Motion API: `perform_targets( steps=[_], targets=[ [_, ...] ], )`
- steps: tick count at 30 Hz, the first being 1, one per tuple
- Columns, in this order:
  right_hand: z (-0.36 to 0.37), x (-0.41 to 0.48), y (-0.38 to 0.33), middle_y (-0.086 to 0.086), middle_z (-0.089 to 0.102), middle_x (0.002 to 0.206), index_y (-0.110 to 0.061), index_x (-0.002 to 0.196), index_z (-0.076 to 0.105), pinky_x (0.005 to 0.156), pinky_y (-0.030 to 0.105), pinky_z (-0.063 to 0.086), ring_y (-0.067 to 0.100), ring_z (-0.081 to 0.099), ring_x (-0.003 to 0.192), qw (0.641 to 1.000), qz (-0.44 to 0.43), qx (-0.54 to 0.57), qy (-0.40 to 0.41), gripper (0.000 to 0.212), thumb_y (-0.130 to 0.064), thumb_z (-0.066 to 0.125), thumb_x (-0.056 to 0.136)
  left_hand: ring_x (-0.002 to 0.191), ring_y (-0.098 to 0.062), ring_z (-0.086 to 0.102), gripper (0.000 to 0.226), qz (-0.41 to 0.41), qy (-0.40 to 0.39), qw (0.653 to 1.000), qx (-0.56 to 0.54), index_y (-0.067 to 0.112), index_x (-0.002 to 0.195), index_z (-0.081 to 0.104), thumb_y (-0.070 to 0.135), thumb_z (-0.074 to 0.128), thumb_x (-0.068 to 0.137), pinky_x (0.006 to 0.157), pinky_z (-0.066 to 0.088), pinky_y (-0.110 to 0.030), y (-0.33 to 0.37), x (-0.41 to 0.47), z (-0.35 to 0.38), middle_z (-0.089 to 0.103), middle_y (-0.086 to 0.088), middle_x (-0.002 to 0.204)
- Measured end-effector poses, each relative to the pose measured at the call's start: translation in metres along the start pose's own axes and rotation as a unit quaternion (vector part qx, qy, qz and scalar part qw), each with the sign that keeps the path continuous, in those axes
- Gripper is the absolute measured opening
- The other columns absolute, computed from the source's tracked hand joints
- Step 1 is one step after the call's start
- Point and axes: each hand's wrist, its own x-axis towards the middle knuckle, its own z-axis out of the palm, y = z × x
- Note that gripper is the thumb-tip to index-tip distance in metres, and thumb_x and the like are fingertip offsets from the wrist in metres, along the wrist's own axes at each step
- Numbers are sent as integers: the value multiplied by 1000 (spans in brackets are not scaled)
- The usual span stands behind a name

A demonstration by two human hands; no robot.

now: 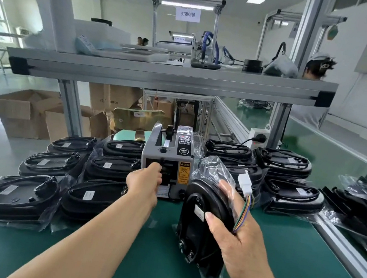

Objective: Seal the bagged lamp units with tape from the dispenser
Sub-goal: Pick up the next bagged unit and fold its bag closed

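A grey automatic tape dispenser (pixel 167 158) stands at the middle of the green table (pixel 302 263). My left hand (pixel 145 178) reaches to its front outlet, fingers curled at the slot; the tape itself is too small to make out. My right hand (pixel 234 237) grips a black lamp unit in a clear bag (pixel 201 217), held on edge just right of the dispenser. The bag's loose top and a white connector (pixel 245 182) with coloured wires stick up above my fingers.
Several bagged lamp units lie stacked left (pixel 18 200) and right (pixel 290 195) of the dispenser, more at the far right edge (pixel 362 208). An aluminium shelf beam (pixel 163 76) crosses overhead. Cardboard boxes (pixel 24 110) stand on the floor behind. A person (pixel 316 70) works at the far right.
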Motion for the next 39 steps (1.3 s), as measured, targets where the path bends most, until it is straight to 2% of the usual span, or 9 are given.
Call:
perform_targets(
  steps=[5, 8, 13, 20, 23, 27, 31, 35, 39],
  targets=[
    [2, -3, 1, -27, 68, 118, -61, 117, 60, 90, 1, 40, -8, 61, 114, 1000, -18, -11, 0, 57, -22, 73, 77, 53, -7, 50, 23, 77, -248, 963, 73, 18, 62, 69, 13, 71, 84, 53, 48, -18, 15, -63, -32, 57, 2, 61],
    [7, -6, 0, -23, 71, 113, -61, 117, 60, 87, 4, 43, -4, 65, 108, 1000, -21, -5, -2, 57, -21, 72, 78, 57, -6, 46, 26, 109, -318, 933, 128, 22, 56, 67, 20, 72, 82, 60, 43, -21, 20, -98, -38, 54, 5, 62],
    [12, -10, -3, -17, 71, 111, -57, 119, 60, 87, 8, 46, 1, 66, 105, 999, -39, -8, 2, 53, -25, 72, 79, 49, -4, 52, 11, 135, -281, 936, 163, 12, 71, 73, 15, 77, 80, 54, 45, -16, 21, -116, -30, 64, 2, 59],
    [15, -11, -3, -16, 68, 123, -52, 125, 59, 92, 10, 44, 6, 62, 118, 999, -43, -5, -13, 60, -15, 68, 80, 68, -20, 67, 11, 140, -250, 936, 206, 10, 72, 76, 18, 82, 76, 79, 57, -44, 19, -112, -24, 75, -14, 77],
    [16, -11, -4, -15, 68, 122, -54, 123, 60, 92, 11, 45, 7, 63, 117, 999, -43, -6, -11, 60, -14, 67, 80, 60, -14, 64, 11, 144, -237, 940, 200, 9, 72, 76, 18, 82, 75, 69, 57, -36, 15, -112, -24, 74, -12, 73],
    [17, -11, -5, -11, 69, 119, -52, 122, 61, 94, 15, 47, 10, 64, 115, 999, -49, -18, -7, 57, -14, 66, 80, 49, -3, 56, 10, 149, -232, 943, 189, 8, 73, 76, 17, 81, 74, 48, 42, -11, 13, -111, -23, 71, -3, 66],
    [17, -11, -5, -11, 68, 119, -51, 122, 61, 95, 18, 48, 10, 64, 113, 999, -48, -24, -10, 54, -17, 66, 80, 46, -2, 55, 10, 158, -223, 945, 178, 9, 68, 75, 13, 81, 75, 46, 42, -12, 10, -111, -22, 69, -3, 62],
    [18, -11, -7, -16, 69, 117, -58, 121, 58, 92, 13, 47, 7, 65, 111, 999, -48, -22, -2, 51, -31, 66, 78, 46, -1, 53, 10, 134, -223, 952, 163, 12, 67, 75, 17, 81, 75, 48, 41, -12, 10, -109, -21, 66, 1, 60],
    [18, -11, -7, -14, 69, 117, -58, 120, 58, 91, 12, 47, 7, 65, 111, 998, -54, -26, 3, 50, -32, 65, 78, 44, -1, 52, 10, 135, -227, 950, 166, 10, 69, 75, 16, 80, 75, 47, 41, -11, 10, -110, -20, 66, 1, 60]
  ],
)
